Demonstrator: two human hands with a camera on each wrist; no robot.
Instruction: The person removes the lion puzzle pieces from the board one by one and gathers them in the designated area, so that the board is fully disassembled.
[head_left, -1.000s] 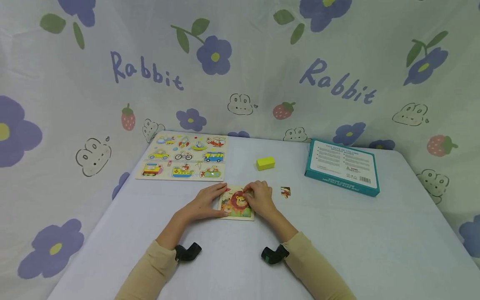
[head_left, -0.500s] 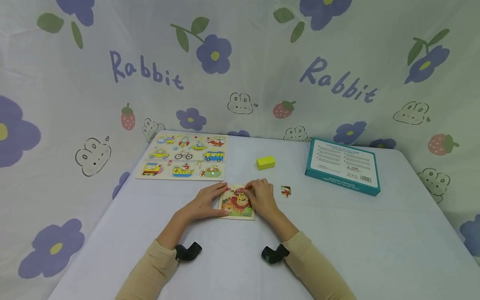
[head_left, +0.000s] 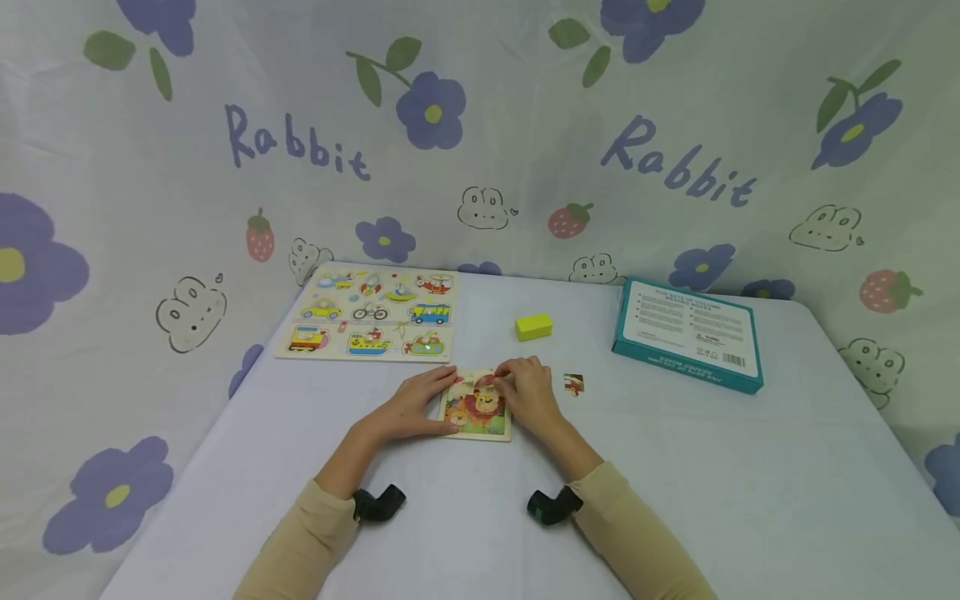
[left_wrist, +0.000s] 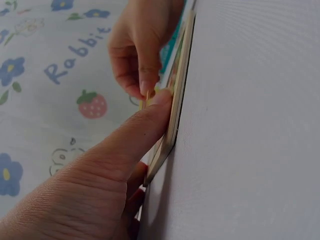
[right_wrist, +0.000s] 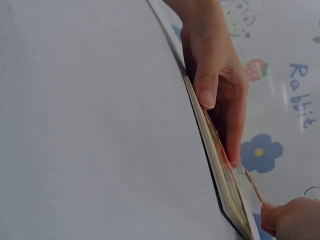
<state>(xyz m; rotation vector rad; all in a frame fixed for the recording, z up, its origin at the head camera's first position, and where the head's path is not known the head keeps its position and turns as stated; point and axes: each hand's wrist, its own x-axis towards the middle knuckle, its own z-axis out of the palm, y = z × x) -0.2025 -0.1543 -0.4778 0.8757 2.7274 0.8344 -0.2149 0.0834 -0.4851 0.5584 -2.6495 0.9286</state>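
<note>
A small square wooden jigsaw puzzle [head_left: 480, 421] with a lion picture lies on the table in the head view. My left hand [head_left: 412, 407] holds its left side, thumb at the near edge and fingers toward the far corner. Over the upper right part of the puzzle is my right hand [head_left: 531, 392]. It pinches a thin puzzle piece [right_wrist: 254, 186], seen edge-on and tilted above the board in the right wrist view. The fingers hide the piece's picture in the head view. One loose puzzle piece [head_left: 573, 384] lies to the right of the right hand.
A larger peg puzzle board [head_left: 367, 313] with vehicle pictures lies at the back left. Behind the lion puzzle sits a yellow block [head_left: 533, 327]. A teal box [head_left: 687, 335] rests at the back right. A patterned curtain [head_left: 420, 192] borders the table's far side.
The right hand stays at the puzzle's upper right and has shifted slightly, uncovering more of the lion's face. The left hand keeps its hold.
</note>
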